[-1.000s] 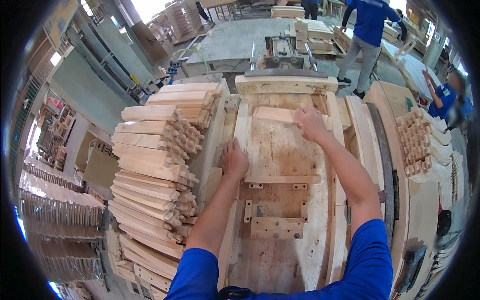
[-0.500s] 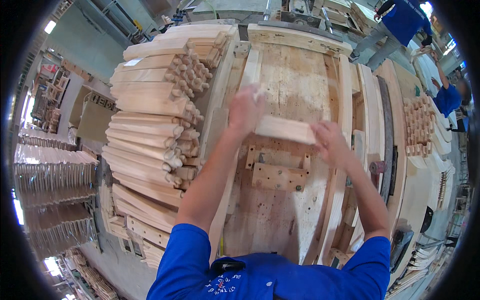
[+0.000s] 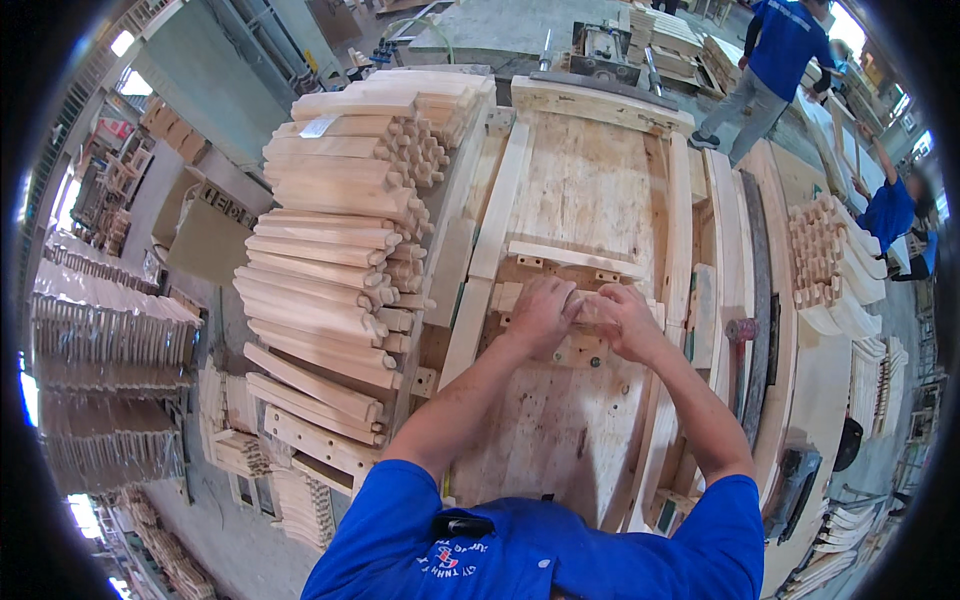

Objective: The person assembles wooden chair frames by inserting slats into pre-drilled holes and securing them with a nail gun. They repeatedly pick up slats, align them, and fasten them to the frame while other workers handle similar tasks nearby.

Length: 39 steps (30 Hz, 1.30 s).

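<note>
Head view: a worker in a blue shirt (image 3: 510, 545) bends over a pale plywood surface (image 3: 520, 430), both hands meeting at the centre of the frame on a short wooden piece (image 3: 508, 297). The left hand (image 3: 543, 315) curls over the piece from the left and the right hand (image 3: 625, 322) from the right; both look closed on it, though the knuckles hide most of the wood and the exact contact of the fingertips cannot be told. The piece lies crosswise just below a slim wooden strip (image 3: 577, 260) and near a drilled block (image 3: 573, 355), partly covered by the hands.

The step in hand appears to be placing or lining up the piece at the small wooden blocks. The next move seems to call for keeping both ends level and square, fingers clear of the edges; whether the piece is fully seated cannot be seen.

Stacked wooden bars (image 3: 330, 190) fill the left of the frame, curved wooden parts (image 3: 850, 245) the right, while a co-worker in grey trousers (image 3: 787, 45) stands at upper right.
</note>
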Each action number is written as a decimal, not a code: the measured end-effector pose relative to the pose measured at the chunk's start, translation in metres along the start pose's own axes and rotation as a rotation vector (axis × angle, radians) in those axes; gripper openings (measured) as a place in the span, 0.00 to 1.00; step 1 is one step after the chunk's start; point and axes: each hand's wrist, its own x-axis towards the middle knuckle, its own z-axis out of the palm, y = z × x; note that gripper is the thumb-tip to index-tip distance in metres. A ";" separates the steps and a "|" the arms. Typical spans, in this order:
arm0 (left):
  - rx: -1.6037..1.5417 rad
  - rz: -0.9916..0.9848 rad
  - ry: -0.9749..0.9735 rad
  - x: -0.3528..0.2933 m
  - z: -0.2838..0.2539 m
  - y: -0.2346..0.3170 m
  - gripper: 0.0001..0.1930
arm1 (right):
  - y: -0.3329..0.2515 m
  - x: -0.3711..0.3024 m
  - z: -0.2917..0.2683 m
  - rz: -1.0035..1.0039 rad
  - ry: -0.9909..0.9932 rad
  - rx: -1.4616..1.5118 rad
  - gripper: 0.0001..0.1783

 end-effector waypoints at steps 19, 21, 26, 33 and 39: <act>0.106 0.074 0.123 -0.009 0.011 -0.022 0.12 | 0.000 0.023 0.032 0.099 0.000 0.353 0.22; 0.094 0.075 0.088 -0.005 0.014 -0.022 0.12 | -0.002 0.022 0.030 0.098 -0.001 0.255 0.21; 0.108 -0.093 0.088 -0.033 0.006 -0.026 0.12 | -0.098 0.072 0.010 -0.112 0.266 0.063 0.20; -0.037 0.083 -0.297 -0.111 -0.079 0.045 0.21 | -0.259 0.129 0.022 -0.221 0.083 0.254 0.20; 0.049 -0.085 -0.649 -0.199 -0.170 0.106 0.22 | -0.293 0.138 0.053 -0.171 0.257 0.070 0.19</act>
